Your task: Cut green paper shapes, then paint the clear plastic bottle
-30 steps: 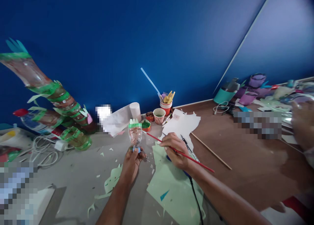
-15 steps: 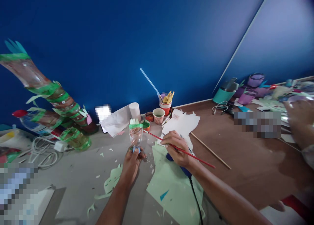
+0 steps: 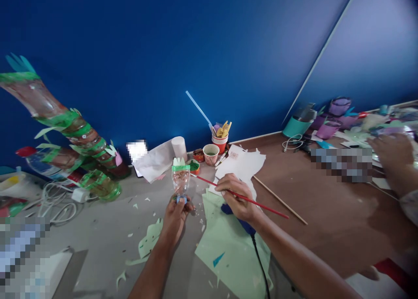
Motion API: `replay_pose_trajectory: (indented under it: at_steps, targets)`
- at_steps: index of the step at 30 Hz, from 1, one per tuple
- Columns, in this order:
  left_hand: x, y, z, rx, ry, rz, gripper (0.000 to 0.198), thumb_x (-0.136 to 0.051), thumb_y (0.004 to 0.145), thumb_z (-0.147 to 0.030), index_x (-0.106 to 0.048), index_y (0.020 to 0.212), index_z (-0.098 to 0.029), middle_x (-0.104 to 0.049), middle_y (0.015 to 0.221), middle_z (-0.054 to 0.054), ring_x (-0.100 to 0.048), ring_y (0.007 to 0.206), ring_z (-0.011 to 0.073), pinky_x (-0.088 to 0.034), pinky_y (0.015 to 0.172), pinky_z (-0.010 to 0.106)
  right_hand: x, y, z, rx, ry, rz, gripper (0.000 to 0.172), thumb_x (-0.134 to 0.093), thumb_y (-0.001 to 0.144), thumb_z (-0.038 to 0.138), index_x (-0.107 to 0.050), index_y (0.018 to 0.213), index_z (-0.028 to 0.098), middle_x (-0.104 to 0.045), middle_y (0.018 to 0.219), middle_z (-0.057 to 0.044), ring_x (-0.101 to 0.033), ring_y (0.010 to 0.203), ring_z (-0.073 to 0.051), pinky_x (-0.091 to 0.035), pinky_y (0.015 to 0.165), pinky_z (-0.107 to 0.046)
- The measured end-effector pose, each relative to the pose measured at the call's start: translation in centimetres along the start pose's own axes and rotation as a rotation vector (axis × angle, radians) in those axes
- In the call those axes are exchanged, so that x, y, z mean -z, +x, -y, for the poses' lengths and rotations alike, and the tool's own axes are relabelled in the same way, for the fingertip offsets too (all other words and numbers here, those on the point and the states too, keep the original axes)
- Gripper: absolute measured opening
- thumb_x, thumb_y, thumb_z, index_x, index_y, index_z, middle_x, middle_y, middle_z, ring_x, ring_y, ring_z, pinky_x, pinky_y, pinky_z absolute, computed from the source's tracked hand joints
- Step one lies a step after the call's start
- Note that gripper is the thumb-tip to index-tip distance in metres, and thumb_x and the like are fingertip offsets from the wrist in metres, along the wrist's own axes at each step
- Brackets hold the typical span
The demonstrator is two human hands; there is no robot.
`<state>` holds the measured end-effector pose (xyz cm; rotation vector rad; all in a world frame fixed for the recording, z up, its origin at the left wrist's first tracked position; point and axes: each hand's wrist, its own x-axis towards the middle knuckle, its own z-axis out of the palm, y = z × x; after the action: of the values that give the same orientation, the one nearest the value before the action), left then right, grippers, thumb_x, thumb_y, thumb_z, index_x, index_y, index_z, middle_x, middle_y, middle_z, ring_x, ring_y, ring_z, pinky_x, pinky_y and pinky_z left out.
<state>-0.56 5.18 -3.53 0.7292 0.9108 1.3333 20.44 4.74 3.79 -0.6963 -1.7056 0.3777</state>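
A cut clear plastic bottle top (image 3: 181,179), upside down with a green painted rim and brown paint, is held at its blue cap by my left hand (image 3: 178,209). My right hand (image 3: 235,196) is closed around a red paintbrush (image 3: 264,206), whose tip meets or nearly meets the bottle's right side, just under the green band. Behind the bottle sits a small pot of green paint (image 3: 194,166). Under my right hand lies a dark blue corded tool (image 3: 245,226), partly hidden, on pale green paper (image 3: 233,260).
Behind stand a paper cup (image 3: 211,154) and a red-striped cup (image 3: 220,144) of plastic cutlery. A wooden stick (image 3: 281,199) lies to the right. Joined painted bottles (image 3: 81,133) lean at the left. Another person's hand (image 3: 390,153) is at the far right.
The brush's rear end has shifted slightly right and up in my right hand. My left hand and the bottle hold still. The other person's hand at the right has moved a little left.
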Motion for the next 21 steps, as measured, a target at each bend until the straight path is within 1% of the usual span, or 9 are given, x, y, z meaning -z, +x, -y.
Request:
replay_pose_trajectory:
  at_steps: [3, 5, 9, 12, 16, 18, 21]
  targets:
    - [0.04, 0.02, -0.03, 0.004, -0.02, 0.009, 0.029, -0.076, 0.07, -0.038, -0.063, 0.087, -0.018, -0.065, 0.08, 0.001, -0.057, 0.06, 0.0103, -0.052, 0.07, 0.033, -0.12, -0.08, -0.03, -0.025, 0.005, 0.01, 0.023, -0.048, 0.084, 0.01, -0.067, 0.088, 0.021, -0.065, 0.076, -0.006, -0.061, 0.075, -0.02, -0.048, 0.072, -0.038]
    - [0.12, 0.0, -0.08, 0.016, -0.044, 0.01, 0.028, -0.076, 0.07, -0.038, -0.063, 0.084, -0.018, -0.065, 0.081, 0.001, -0.057, 0.06, 0.0106, -0.052, 0.071, 0.034, -0.2, -0.16, -0.23, -0.072, -0.008, 0.006, 0.023, -0.048, 0.083, 0.01, -0.068, 0.087, 0.021, -0.066, 0.077, -0.006, -0.061, 0.076, -0.02, -0.048, 0.072, -0.037]
    - [0.38, 0.0, -0.11, 0.043, -0.08, -0.005, 0.027, -0.077, 0.07, -0.038, -0.064, 0.079, -0.016, -0.066, 0.08, 0.003, -0.058, 0.06, 0.0116, -0.052, 0.073, 0.036, -0.2, -0.25, -0.64, -0.152, -0.013, -0.061, 0.021, -0.049, 0.083, 0.011, -0.067, 0.082, 0.021, -0.066, 0.075, -0.005, -0.06, 0.071, -0.019, -0.048, 0.067, -0.035]
    - [0.6, 0.08, -0.04, 0.056, -0.088, 0.002, 0.025, -0.076, 0.07, -0.037, -0.064, 0.077, -0.016, -0.067, 0.08, 0.004, -0.059, 0.062, 0.0127, -0.052, 0.073, 0.036, -0.19, -0.27, -0.58, -0.127, 0.029, -0.064, 0.02, -0.049, 0.084, 0.012, -0.068, 0.084, 0.021, -0.066, 0.076, -0.006, -0.06, 0.072, -0.02, -0.048, 0.068, -0.036]
    - [0.73, 0.16, -0.03, 0.073, -0.109, 0.008, 0.024, -0.075, 0.071, -0.038, -0.064, 0.074, -0.016, -0.068, 0.078, 0.004, -0.06, 0.062, 0.0136, -0.053, 0.074, 0.038, -0.32, -0.36, -0.5, -0.067, 0.048, -0.01, 0.021, -0.048, 0.084, 0.012, -0.068, 0.086, 0.021, -0.066, 0.077, -0.006, -0.062, 0.075, -0.02, -0.049, 0.07, -0.037]
    - [0.72, 0.15, -0.1, 0.08, -0.12, 0.018, 0.025, -0.075, 0.071, -0.039, -0.065, 0.074, -0.016, -0.068, 0.078, 0.004, -0.06, 0.062, 0.0136, -0.053, 0.075, 0.038, -0.35, -0.38, -0.59, -0.078, 0.013, 0.001, 0.023, -0.048, 0.083, 0.01, -0.068, 0.086, 0.021, -0.066, 0.078, -0.006, -0.062, 0.077, -0.02, -0.049, 0.072, -0.037]
    - [0.69, 0.12, -0.2, 0.088, -0.127, 0.024, 0.027, -0.075, 0.071, -0.04, -0.066, 0.076, -0.016, -0.068, 0.078, 0.005, -0.06, 0.062, 0.0137, -0.053, 0.075, 0.037, -0.24, -0.3, -0.61, -0.113, -0.027, -0.031, 0.024, -0.047, 0.083, 0.008, -0.068, 0.085, 0.021, -0.067, 0.077, -0.006, -0.061, 0.076, -0.02, -0.048, 0.072, -0.036]
